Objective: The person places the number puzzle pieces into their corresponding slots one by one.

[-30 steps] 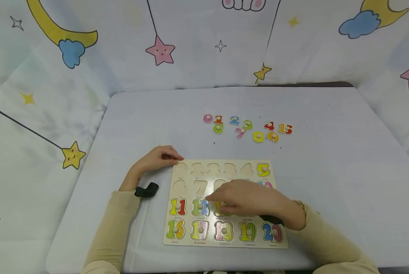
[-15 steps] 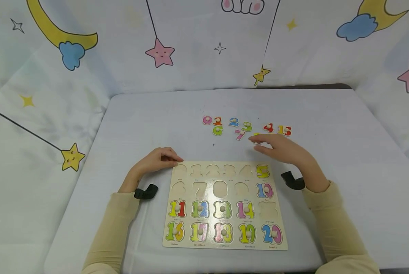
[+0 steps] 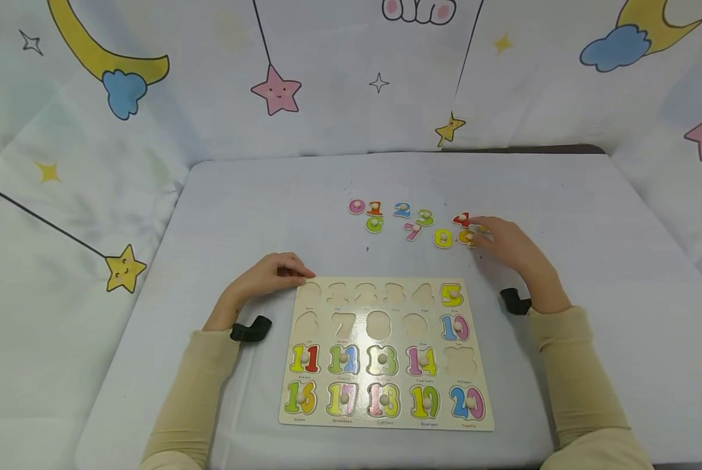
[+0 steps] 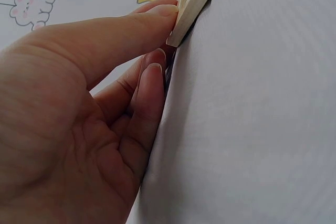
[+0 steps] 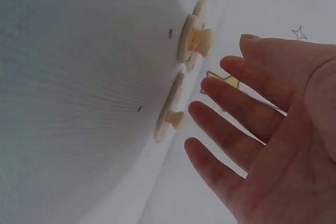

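A white-covered table (image 3: 615, 274) bears a number board (image 3: 363, 395), loose numerals (image 3: 442, 239) and dark specks (image 3: 367, 249), possibly crumbs.

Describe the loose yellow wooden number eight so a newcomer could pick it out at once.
On the white-covered table, find the pale wooden number board; beyond its far edge lie loose numerals in two rough rows. In the nearer row, look between the pink 7 and the yellow-orange 9. Unlike those, the bright yellow 8 has two stacked loops.

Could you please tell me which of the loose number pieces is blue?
The 2, lying between the 1 and the 3; it alone among those in view is blue.
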The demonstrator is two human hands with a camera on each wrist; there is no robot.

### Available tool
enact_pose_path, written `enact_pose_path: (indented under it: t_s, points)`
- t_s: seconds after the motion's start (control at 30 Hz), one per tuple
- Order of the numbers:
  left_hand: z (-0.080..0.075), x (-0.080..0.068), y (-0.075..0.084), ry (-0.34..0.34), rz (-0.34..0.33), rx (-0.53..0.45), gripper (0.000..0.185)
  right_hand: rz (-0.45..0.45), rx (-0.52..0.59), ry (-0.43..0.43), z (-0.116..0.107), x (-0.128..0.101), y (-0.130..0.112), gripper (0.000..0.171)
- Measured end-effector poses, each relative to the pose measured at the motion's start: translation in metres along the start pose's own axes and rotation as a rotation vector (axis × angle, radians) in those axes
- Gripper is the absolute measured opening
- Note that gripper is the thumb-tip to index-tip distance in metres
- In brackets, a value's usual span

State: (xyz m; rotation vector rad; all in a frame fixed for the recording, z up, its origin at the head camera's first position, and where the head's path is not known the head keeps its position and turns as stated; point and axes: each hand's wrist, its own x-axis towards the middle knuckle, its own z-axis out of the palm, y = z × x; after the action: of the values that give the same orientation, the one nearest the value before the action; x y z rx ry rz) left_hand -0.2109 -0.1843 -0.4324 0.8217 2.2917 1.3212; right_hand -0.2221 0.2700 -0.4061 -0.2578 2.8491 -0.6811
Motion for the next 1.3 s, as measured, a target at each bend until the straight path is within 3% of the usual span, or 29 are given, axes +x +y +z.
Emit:
enact_pose_path:
  t_s: [0.23, 0.43, 0.87, 1.1, 1.3]
  points:
    - [0.000, 0.000, 0.001, -0.001, 0.006, -0.004, 0.016, 0.050, -0.036, 0.061, 0.002, 0.006, 0.022, 0.044]
    - [0.000, 0.001, 0.002, -0.003, -0.007, 0.009, 0.016, 0.060, -0.035, 0.020, 0.001, 0.005, 0.031, 0.045]
    - [-0.001, 0.001, 0.004, -0.003, -0.008, 0.009, 0.016, 0.070, -0.113, 0.080, 0.002, 0.003, 0.027, 0.041]
    - [-0.001, 0.001, 0.004, -0.004, -0.012, 0.003, 0.016, 0.079, -0.121, 0.023, 0.003, 0.003, 0.032, 0.049]
    - [0.000, 0.001, 0.003, 0.000, -0.015, 0.003, 0.016, 0.074, -0.186, 0.062, 0.006, 0.004, 0.032, 0.038]
